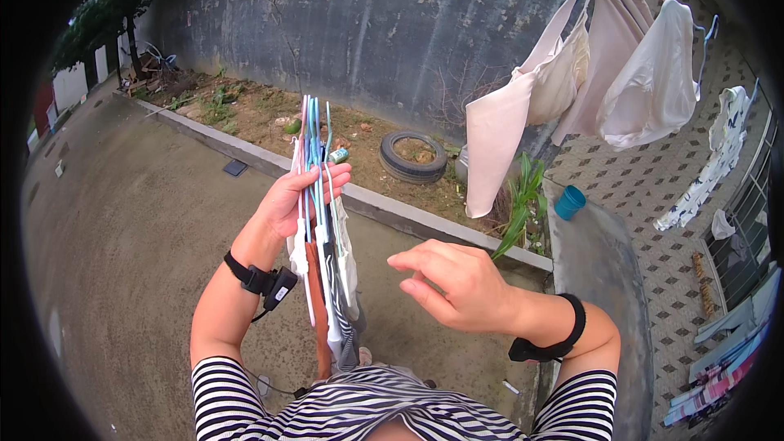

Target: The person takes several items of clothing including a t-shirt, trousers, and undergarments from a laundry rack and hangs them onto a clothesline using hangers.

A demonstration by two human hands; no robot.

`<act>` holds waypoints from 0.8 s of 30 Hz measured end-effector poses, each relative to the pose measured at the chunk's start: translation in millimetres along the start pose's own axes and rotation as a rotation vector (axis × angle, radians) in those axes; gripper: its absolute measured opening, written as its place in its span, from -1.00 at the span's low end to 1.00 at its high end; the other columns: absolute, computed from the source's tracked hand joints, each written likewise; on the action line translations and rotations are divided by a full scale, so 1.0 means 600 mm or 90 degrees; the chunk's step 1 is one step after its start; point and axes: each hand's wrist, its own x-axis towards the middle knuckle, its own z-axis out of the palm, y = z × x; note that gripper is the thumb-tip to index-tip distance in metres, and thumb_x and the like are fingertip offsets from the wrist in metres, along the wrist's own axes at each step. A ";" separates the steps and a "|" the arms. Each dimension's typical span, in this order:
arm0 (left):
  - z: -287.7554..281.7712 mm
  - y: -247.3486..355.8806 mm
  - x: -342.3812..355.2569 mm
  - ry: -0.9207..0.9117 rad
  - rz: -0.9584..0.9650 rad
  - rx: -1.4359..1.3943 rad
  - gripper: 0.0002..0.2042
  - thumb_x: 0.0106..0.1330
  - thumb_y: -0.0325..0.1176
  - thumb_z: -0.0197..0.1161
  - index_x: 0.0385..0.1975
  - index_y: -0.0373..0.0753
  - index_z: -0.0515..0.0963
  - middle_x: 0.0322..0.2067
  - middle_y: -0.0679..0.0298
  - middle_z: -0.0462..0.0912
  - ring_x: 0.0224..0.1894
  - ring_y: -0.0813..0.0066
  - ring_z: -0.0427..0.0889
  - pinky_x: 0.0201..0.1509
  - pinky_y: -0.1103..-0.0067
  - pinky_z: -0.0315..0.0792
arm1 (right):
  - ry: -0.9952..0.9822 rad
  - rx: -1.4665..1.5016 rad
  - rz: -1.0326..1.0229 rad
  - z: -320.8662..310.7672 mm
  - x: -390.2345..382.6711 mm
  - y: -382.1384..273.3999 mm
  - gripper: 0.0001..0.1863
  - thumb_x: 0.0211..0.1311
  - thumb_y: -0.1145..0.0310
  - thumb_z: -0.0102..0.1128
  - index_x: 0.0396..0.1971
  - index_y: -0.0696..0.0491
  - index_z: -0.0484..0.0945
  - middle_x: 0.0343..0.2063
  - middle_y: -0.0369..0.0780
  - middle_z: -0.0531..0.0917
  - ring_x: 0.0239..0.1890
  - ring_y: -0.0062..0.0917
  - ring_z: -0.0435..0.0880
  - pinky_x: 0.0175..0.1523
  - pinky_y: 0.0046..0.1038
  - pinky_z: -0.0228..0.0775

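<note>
My left hand [287, 202] is wrapped round the hooks and upper parts of several clothes hangers [312, 135], pink, blue and pale green. Garments hang from them below my wrist: a brown one [317, 310], a grey-and-white striped one [348, 348] and a white one [346, 265]. Off to the right, in front of my chest, my right hand [457, 284] hovers with nothing in it. Its index finger and thumb stand apart, and the other fingers are curled and partly hidden. A gap separates it from the hangers.
Pale underwear [652, 86] and a cream garment [502, 143] hang overhead at the right. A low concrete kerb [400, 216] borders a soil bed with an old tyre [413, 157]. A teal bucket [570, 202] stands near a green plant [523, 200]. A grey wall [392, 33] closes the back.
</note>
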 end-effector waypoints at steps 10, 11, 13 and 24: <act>-0.046 -0.015 -0.007 0.066 0.023 0.012 -0.70 0.22 -0.35 0.00 -0.10 -0.37 0.28 -0.08 0.02 0.41 0.00 0.25 0.40 0.04 0.37 0.34 | -0.066 0.865 0.424 0.249 0.169 0.126 -0.70 0.05 0.25 0.14 -0.24 0.07 0.40 -0.35 -0.33 0.50 -0.29 -0.66 0.47 -0.18 -0.51 0.33; -0.053 -0.012 -0.003 0.080 0.034 0.018 -0.71 0.21 -0.34 0.03 -0.13 -0.36 0.29 -0.12 0.02 0.43 -0.03 0.26 0.43 0.01 0.38 0.37 | -0.020 0.846 0.405 0.259 0.174 0.123 -0.69 0.03 0.29 0.16 -0.24 0.09 0.40 -0.34 -0.31 0.50 -0.27 -0.63 0.47 -0.15 -0.50 0.31; -0.070 -0.019 0.004 0.081 0.043 0.012 -0.73 0.24 -0.32 -0.01 -0.16 -0.37 0.30 -0.16 0.03 0.44 -0.05 0.25 0.44 -0.01 0.39 0.39 | -0.004 0.867 0.431 0.277 0.176 0.131 -0.75 0.04 0.36 0.13 -0.28 0.11 0.39 -0.41 -0.33 0.49 -0.37 -0.68 0.47 -0.27 -0.58 0.35; -0.107 0.093 0.077 0.110 0.131 0.375 -0.48 0.28 0.02 -0.20 -0.28 -0.42 0.43 -0.43 0.16 0.56 -0.44 0.48 0.57 -0.32 0.59 0.47 | 0.084 0.789 0.267 0.302 0.297 0.188 -0.80 0.01 0.51 0.07 -0.30 0.13 0.40 -0.44 -0.30 0.52 -0.44 -0.65 0.50 -0.31 -0.61 0.37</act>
